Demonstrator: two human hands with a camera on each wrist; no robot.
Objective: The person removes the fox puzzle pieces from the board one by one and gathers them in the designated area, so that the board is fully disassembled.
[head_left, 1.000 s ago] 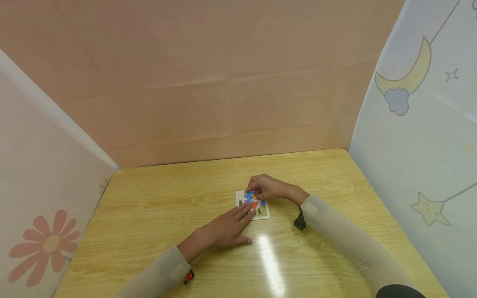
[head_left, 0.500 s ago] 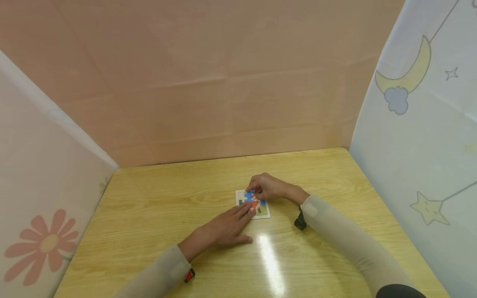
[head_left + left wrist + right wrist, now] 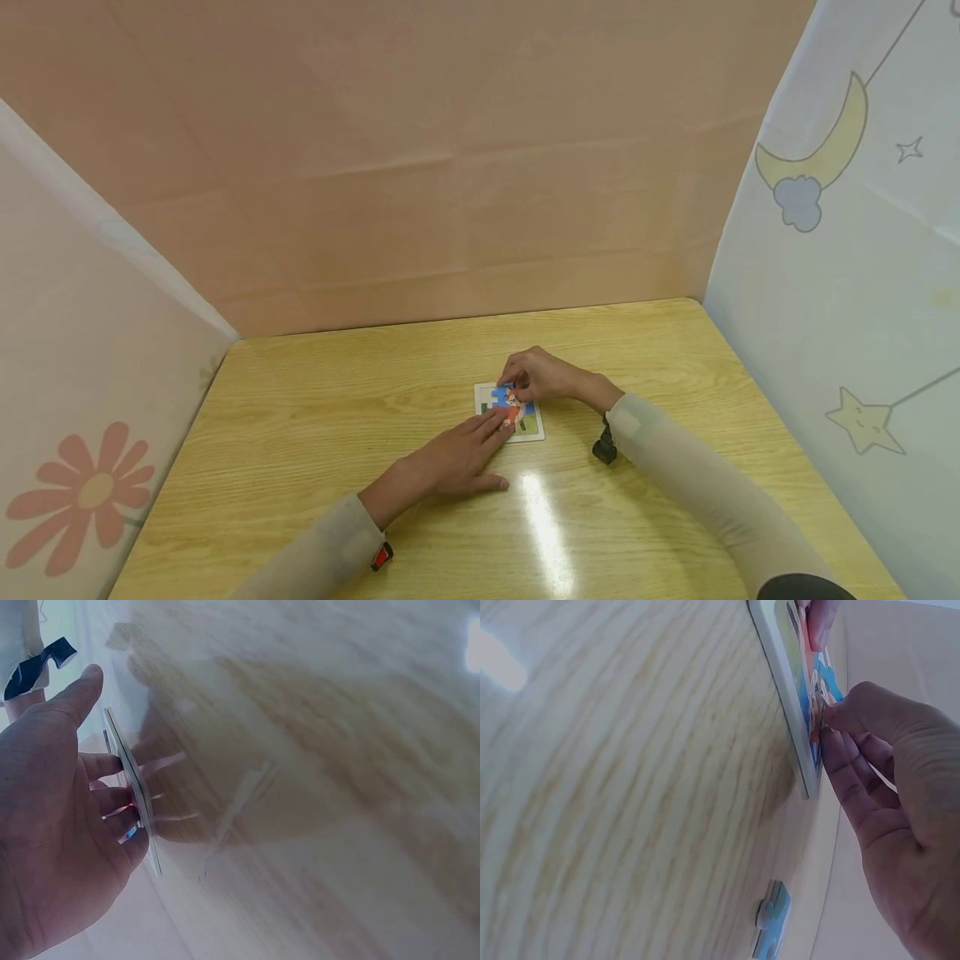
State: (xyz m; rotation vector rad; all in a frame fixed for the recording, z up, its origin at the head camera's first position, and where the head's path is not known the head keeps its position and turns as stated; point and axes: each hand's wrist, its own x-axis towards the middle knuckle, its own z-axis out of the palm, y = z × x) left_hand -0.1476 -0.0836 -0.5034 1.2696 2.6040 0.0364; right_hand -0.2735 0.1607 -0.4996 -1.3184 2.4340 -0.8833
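A small jigsaw puzzle in a white frame (image 3: 539,437) lies on the table, its picture an orange animal on blue and green. My left hand (image 3: 459,458) rests with extended fingers over the puzzle's lower left part, thumb on the table. In the left wrist view the fingers reach onto the board (image 3: 137,784), seen edge-on. At the puzzle's upper right, my right hand (image 3: 543,375) pinches a puzzle piece (image 3: 819,718) between thumb and fingers. That piece stands tilted at the board's surface; the fingers hide part of it.
In the right wrist view a loose blue puzzle piece (image 3: 775,922) lies on the wooden table (image 3: 337,400), apart from the board. An orange-brown cloth (image 3: 375,208) hangs behind, and printed cloths stand at both sides.
My right hand's fingertips have shifted slightly to the right at the puzzle's top edge, the pinched piece with them. My left hand stays in place.
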